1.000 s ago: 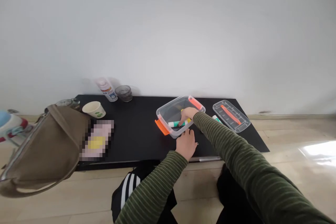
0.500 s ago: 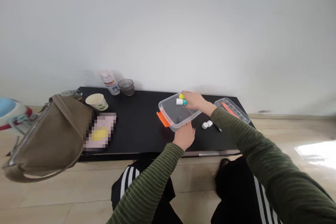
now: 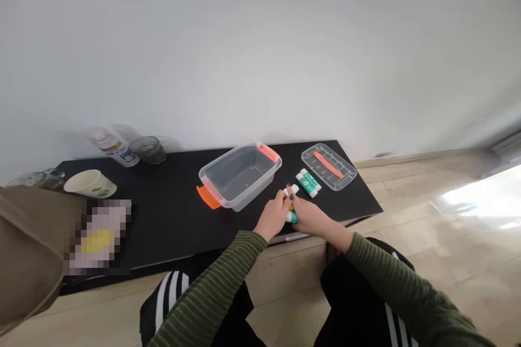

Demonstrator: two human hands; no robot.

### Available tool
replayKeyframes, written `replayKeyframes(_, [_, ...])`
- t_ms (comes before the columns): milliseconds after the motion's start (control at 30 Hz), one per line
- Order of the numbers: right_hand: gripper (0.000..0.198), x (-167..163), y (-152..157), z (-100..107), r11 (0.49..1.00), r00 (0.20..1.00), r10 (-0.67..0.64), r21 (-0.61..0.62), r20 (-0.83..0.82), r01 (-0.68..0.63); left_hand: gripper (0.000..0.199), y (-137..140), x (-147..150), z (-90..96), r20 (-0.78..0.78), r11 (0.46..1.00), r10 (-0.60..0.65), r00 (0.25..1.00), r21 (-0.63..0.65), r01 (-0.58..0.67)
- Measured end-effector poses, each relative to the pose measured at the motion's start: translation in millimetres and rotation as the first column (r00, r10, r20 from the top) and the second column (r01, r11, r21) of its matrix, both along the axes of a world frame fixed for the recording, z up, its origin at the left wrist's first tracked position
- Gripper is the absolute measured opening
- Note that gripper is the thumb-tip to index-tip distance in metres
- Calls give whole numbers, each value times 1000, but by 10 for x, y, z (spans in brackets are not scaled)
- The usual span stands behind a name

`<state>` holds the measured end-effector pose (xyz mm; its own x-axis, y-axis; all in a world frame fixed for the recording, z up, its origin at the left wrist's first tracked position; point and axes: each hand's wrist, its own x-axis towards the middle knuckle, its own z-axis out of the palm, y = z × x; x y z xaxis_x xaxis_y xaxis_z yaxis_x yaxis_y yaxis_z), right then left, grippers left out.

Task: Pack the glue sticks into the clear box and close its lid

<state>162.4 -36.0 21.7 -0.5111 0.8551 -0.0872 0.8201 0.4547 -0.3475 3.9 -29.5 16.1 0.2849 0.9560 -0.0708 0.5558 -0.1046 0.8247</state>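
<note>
In front of the plastic box, my left hand [image 3: 272, 217] and my right hand [image 3: 311, 218] meet over the table's front edge. Both are closed around a glue stick [image 3: 292, 217] with a white end and green label, mostly covered by fingers. A bit of yellow also shows between the fingers. Small white caps [image 3: 291, 190] appear just behind the thumbs, partly hidden. Two green-and-white glue sticks [image 3: 308, 182] lie side by side to the right. The clear box [image 3: 252, 183] stands upright without its lid, its orange clips hanging out. Its lid [image 3: 345, 178] with an orange handle lies flat at the right.
A paper cup [image 3: 87, 182], a grey glass [image 3: 148, 150] and a spray can [image 3: 114, 147] stand on the left of the black table [image 3: 171, 211]. A brown bag [image 3: 28, 255] and a blurred pink packet [image 3: 109, 217] are at the near left. A wall rises behind.
My left hand has let go of the box, which now rests level on the table. My right hand has come out from over it, toward me, and joined the left. The view has turned rightward.
</note>
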Motion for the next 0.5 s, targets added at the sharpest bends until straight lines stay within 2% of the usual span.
replayKeyframes(100, [95,75,-49,-70,996,995,-83,16,53,82,21,15,103,-49,-124,999,-27,992,27,31])
replayKeyframes(233, [89,88,-39,26,981,970,-169,125,173,149,21,96,193,-3,-228,998,15,974,56,-2])
replayKeyframes(333, [86,67,-16,90,964,947,-240,169,215,206,21,154,232,35,-248,997,69,966,54,-57])
replayKeyframes(400, [87,69,-6,103,962,940,-257,154,222,226,21,168,255,44,-242,997,75,967,46,-66])
replayKeyframes(500, [90,125,-1,96,975,956,-221,24,195,221,19,164,260,64,-233,999,11,972,54,2])
